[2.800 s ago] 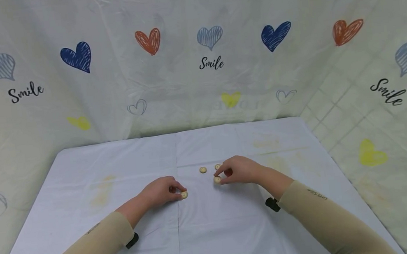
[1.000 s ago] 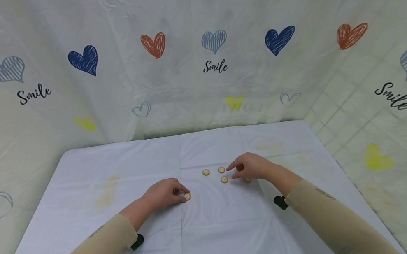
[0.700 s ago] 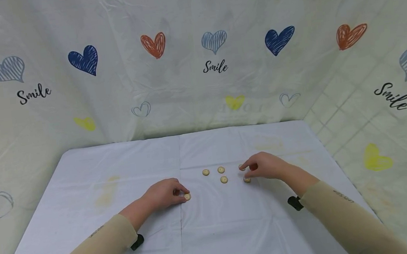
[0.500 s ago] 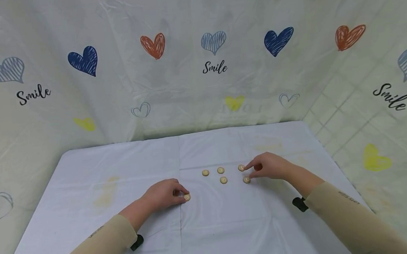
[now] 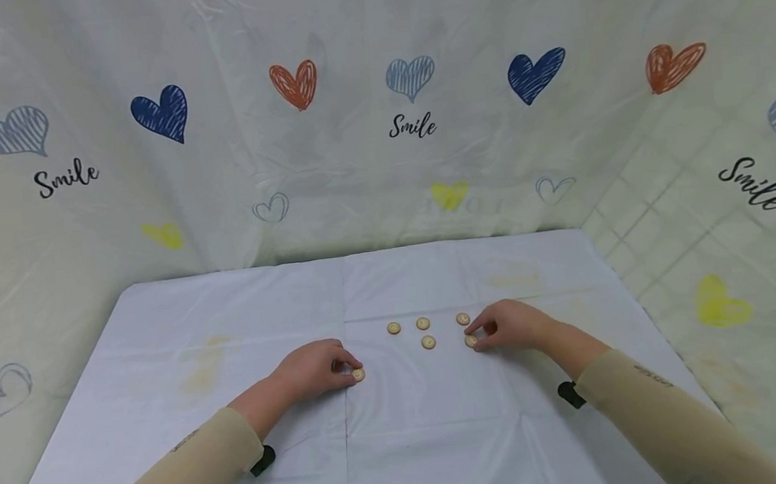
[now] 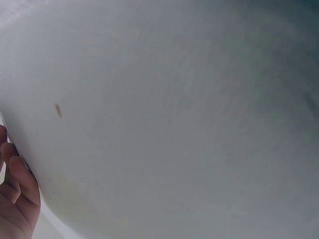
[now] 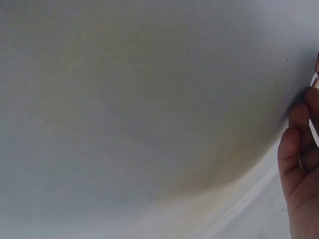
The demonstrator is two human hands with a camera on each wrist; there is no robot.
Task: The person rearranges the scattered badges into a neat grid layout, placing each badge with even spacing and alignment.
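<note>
My left hand [image 5: 312, 370] pinches a small, round, light wooden disc [image 5: 358, 374] between thumb and index finger, low on the cloth. My right hand [image 5: 513, 325] has thumb and index finger at the edges of another such disc [image 5: 471, 340], pinching it at the tabletop. Just beyond those fingers lies a disc [image 5: 463, 318]. Between the hands sit three more: a left one [image 5: 393, 328], a middle one [image 5: 422, 323] and a nearer one [image 5: 428, 342]. Dark marks on their faces are too small to read. Curled fingers [image 6: 25, 189] show in the left wrist view, the disc hidden there.
A white cloth [image 5: 259, 303] with faint yellowish stains covers the table. Behind it hangs a pale sheet [image 5: 351, 159] printed with hearts and "Smile". Black wrist cameras sit under both cuffs, the left camera [image 5: 263, 460] and the right camera [image 5: 570, 394].
The right hand released a disc beside the middle ones and moved right to two further discs. Its fingers, spread across both half a second ago, now close on the nearer one. The left hand stays put.
</note>
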